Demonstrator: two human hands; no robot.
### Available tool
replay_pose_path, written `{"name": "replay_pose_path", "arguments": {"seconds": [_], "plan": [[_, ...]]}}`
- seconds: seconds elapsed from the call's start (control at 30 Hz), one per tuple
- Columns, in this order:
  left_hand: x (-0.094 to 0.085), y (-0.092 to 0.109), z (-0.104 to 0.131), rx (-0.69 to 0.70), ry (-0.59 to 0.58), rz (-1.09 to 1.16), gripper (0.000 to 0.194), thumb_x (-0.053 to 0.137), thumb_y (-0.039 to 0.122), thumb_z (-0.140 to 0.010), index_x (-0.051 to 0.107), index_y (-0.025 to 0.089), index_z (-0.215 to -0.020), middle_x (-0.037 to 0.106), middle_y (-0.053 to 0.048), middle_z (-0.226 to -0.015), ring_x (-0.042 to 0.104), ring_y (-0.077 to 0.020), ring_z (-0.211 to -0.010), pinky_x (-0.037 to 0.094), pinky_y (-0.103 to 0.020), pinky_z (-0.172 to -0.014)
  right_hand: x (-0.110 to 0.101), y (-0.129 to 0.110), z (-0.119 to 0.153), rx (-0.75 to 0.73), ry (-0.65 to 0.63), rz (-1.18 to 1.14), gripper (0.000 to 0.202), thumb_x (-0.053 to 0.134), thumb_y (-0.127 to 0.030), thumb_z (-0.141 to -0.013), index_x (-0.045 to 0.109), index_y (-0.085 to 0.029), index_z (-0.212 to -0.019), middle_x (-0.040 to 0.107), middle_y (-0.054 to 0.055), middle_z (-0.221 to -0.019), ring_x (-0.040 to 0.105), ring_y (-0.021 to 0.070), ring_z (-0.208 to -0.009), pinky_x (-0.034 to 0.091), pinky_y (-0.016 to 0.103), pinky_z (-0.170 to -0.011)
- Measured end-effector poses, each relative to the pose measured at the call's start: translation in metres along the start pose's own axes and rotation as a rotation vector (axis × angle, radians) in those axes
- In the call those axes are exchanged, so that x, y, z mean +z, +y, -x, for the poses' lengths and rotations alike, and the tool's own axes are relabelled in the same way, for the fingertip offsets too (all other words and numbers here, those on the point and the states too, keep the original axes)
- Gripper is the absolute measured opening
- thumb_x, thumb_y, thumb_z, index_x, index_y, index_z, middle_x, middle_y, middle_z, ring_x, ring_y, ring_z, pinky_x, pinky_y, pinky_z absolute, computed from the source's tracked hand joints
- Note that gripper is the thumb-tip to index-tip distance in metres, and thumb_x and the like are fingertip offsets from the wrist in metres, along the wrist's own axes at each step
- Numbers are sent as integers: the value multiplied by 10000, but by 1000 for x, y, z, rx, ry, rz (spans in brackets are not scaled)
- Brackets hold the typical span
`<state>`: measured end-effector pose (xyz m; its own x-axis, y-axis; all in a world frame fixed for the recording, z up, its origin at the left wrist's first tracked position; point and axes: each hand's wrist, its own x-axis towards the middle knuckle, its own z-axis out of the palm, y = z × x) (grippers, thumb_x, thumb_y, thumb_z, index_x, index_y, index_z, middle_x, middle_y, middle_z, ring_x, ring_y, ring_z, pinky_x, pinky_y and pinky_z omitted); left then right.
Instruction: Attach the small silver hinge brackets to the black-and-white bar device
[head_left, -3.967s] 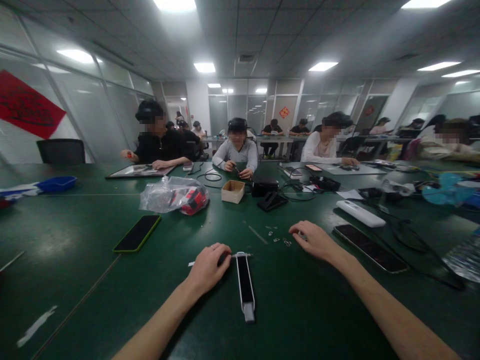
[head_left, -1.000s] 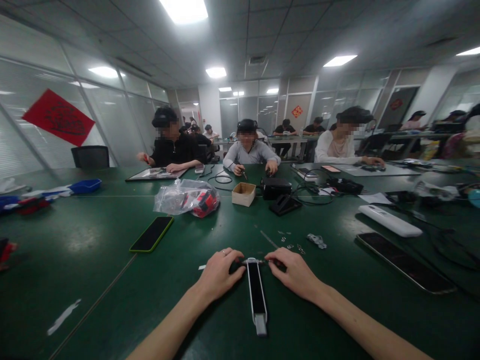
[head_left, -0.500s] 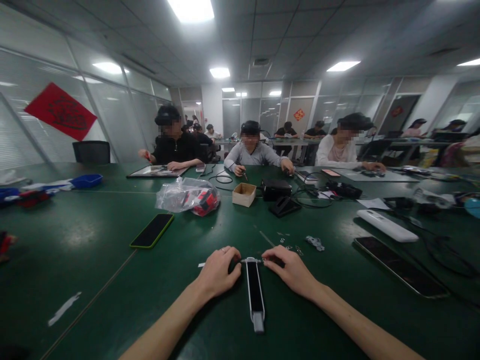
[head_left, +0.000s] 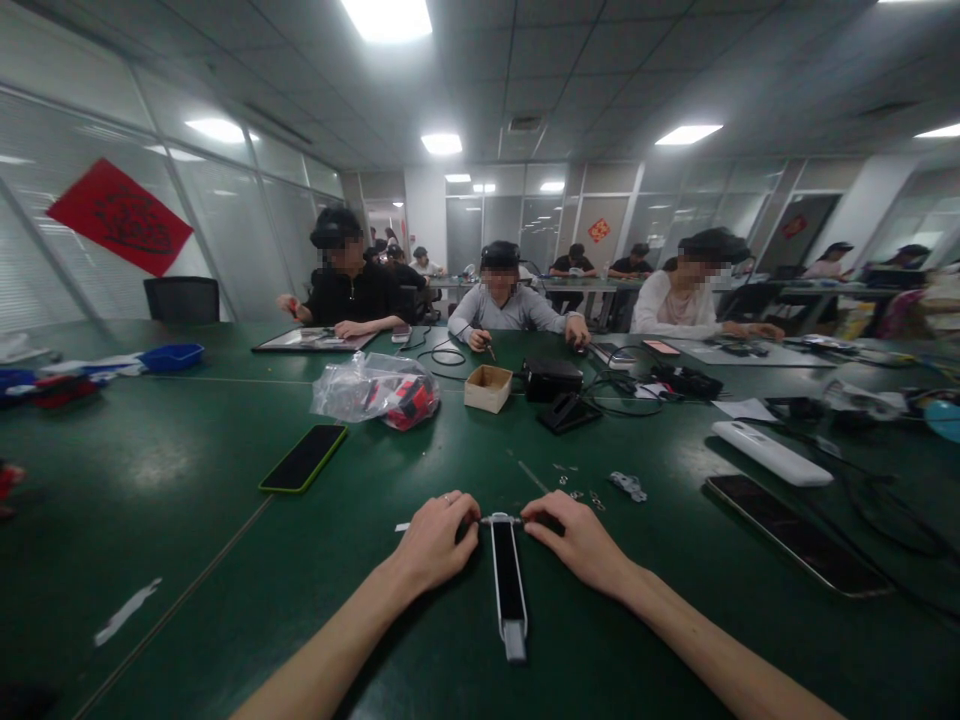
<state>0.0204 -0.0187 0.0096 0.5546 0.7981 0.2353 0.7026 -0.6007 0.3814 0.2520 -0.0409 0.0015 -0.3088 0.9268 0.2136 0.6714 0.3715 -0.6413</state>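
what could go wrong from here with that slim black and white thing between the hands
The slim black-and-white device might swivel: the left hand and right hand are both at the thin crossbar on its far end, while no hand is on its near end. The small loose pieces lie just beyond the right hand, so a brush might scatter them.

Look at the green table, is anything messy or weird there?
A ragged white strip lies by itself on the left of the green table, like a torn scrap. Small pieces are scattered loosely just beyond the right hand, in no neat row. I see no clear spill.
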Motion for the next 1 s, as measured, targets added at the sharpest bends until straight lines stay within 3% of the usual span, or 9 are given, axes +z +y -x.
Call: {"name": "replay_pose_path", "arguments": {"seconds": [0.5,1.0], "plan": [[3,-3,1,-6,0,4,91,459,203,-841,544,192,-872,581,-22,-851,537,-160,-762,401,-274,-713,-1,-10,-10,-32,-73,43,164,538,-284,-837,638,-181,-915,626,31,-902,558,146,-803,465,283,-728],[1,-1,-1,8,-15,6,98,441,187,-848,537,189,-870,586,-28,-854,542,-168,-772,410,-279,-705,1,-9,-8,-107,-42,63,161,522,-268,-859,632,-192,-948,630,43,-923,567,162,-828,474,303,-736]]}}
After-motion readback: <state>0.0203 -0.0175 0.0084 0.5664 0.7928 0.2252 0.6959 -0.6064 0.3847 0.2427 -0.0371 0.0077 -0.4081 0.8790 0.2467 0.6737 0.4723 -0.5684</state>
